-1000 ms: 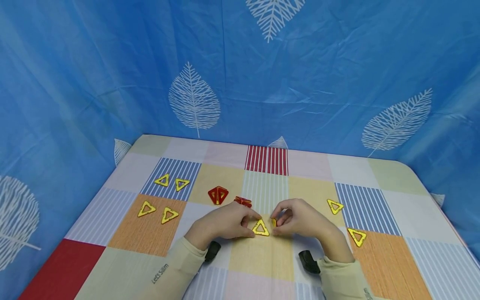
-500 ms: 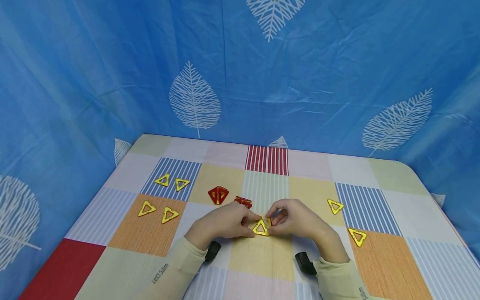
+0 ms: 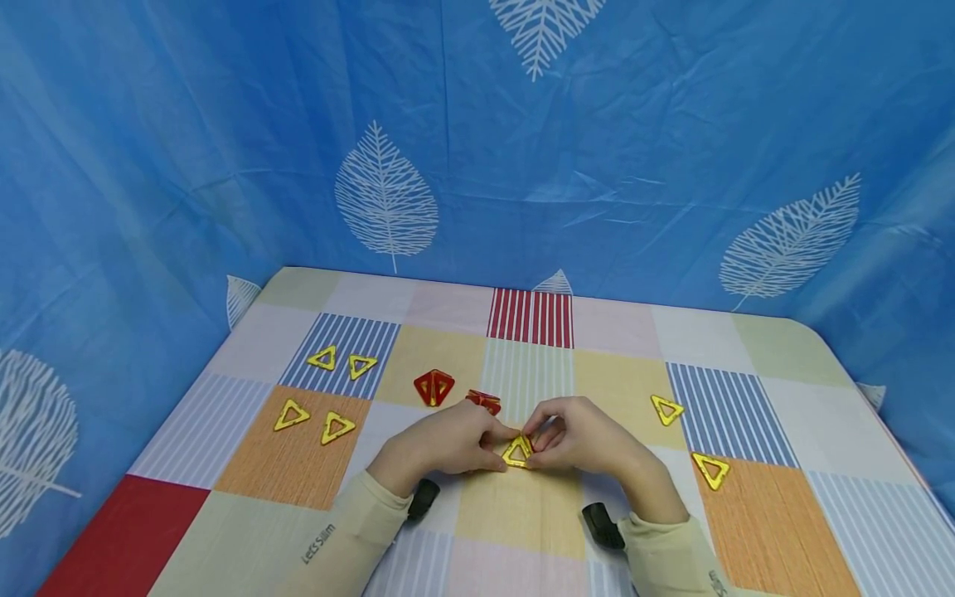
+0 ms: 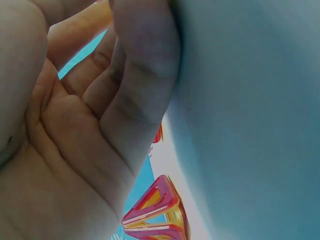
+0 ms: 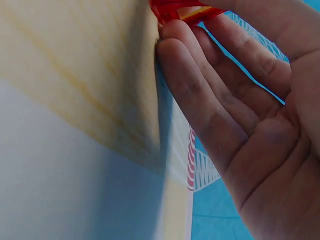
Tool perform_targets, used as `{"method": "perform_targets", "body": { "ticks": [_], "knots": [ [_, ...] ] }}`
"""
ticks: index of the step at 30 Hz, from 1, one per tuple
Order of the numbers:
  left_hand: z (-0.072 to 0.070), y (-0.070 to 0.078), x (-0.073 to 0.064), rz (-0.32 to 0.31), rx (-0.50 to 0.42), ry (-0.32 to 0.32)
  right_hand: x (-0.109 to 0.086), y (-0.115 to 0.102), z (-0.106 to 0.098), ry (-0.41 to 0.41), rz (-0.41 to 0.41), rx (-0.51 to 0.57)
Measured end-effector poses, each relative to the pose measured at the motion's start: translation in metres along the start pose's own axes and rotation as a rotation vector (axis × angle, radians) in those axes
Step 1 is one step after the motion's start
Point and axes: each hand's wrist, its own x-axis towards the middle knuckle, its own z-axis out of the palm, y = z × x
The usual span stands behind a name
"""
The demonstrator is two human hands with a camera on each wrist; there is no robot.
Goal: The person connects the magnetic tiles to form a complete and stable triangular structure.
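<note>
In the head view's lower centre, the left hand (image 3: 462, 438) and right hand (image 3: 587, 433) pinch a yellow triangle (image 3: 515, 463) between them; red shapes (image 3: 433, 388) rest on the desk (image 3: 518, 514), upper left.

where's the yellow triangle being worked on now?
In the head view, the yellow triangle sits between the left hand and right hand, just right of picture centre; the nearest red piece is up and left.
</note>
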Motion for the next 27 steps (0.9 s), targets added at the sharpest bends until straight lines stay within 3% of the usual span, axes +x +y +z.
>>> {"method": "perform_targets", "body": {
  "ticks": [18, 23, 27],
  "knots": [
    [-0.002, 0.001, -0.001, 0.001, 0.002, 0.002, 0.002, 0.005, 0.002, -0.005, -0.028, -0.023],
    [-0.008, 0.002, -0.006, 0.005, -0.087, 0.007, 0.002, 0.004, 0.003, -0.008, -0.036, -0.010],
    [-0.023, 0.001, -0.015, 0.076, -0.189, 0.021, 0.001, 0.004, 0.003, -0.011, -0.022, 0.016]
  ]
}}
